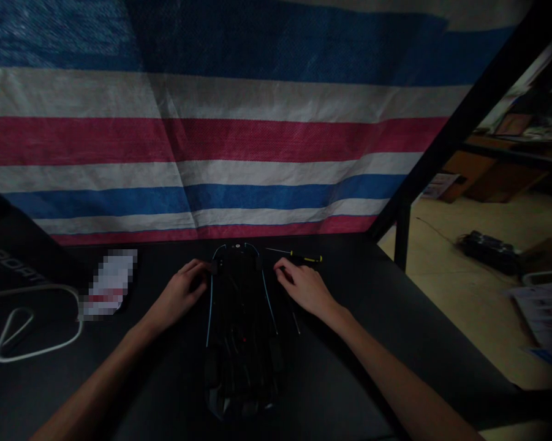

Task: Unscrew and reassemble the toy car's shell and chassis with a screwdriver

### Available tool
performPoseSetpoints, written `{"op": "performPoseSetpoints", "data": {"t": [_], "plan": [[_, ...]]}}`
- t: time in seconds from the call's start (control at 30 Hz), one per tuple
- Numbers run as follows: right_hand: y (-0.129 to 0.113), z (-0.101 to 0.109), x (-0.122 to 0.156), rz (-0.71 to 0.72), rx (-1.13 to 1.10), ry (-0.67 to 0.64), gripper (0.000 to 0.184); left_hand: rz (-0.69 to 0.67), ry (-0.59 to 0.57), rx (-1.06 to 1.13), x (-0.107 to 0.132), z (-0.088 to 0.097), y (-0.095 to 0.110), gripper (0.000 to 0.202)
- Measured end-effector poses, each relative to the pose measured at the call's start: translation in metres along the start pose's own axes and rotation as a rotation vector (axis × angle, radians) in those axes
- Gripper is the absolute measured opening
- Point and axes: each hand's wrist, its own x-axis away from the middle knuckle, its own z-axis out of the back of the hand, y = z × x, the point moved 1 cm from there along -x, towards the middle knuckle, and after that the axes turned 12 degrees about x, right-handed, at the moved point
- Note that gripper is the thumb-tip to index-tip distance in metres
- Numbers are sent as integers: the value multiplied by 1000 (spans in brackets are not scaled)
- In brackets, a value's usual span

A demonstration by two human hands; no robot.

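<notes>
A black toy car body [242, 331] with thin blue edge lines lies lengthwise on the dark table [358, 343] in front of me. My left hand [184, 291] rests at the car's far left corner, fingers curled on a black wheel there. My right hand [303, 285] sits at the far right corner, fingers bent down against the car's edge. A small screwdriver [298, 255] with a black and yellow handle lies just beyond my right hand. The scene is dim, so what the fingertips pinch is hard to make out.
A white cable loop [37, 331] and a white pixelated card [110, 282] lie at the left. A striped blue, white and red tarp [211, 141] hangs behind the table. A black metal post [402, 236] marks the right edge, with floor and clutter beyond.
</notes>
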Motion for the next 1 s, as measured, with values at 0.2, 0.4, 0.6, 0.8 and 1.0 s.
{"op": "performPoseSetpoints", "data": {"t": [0.2,0.4,0.6,0.8,1.0], "plan": [[-1,1,1,0,-7,0,19,-2,10,-1,0,0,1,28],[0,1,1,9,-13,-4,19,-4,11,-2,1,0,0,29],[0,2,1,20,-11,-13,20,-2,10,-4,1,0,4,30],[0,3,1,24,-5,-21,20,-7,19,1,0,1,3,29],[1,2,1,21,-7,-18,20,-5,8,12,0,0,-1,33]]}}
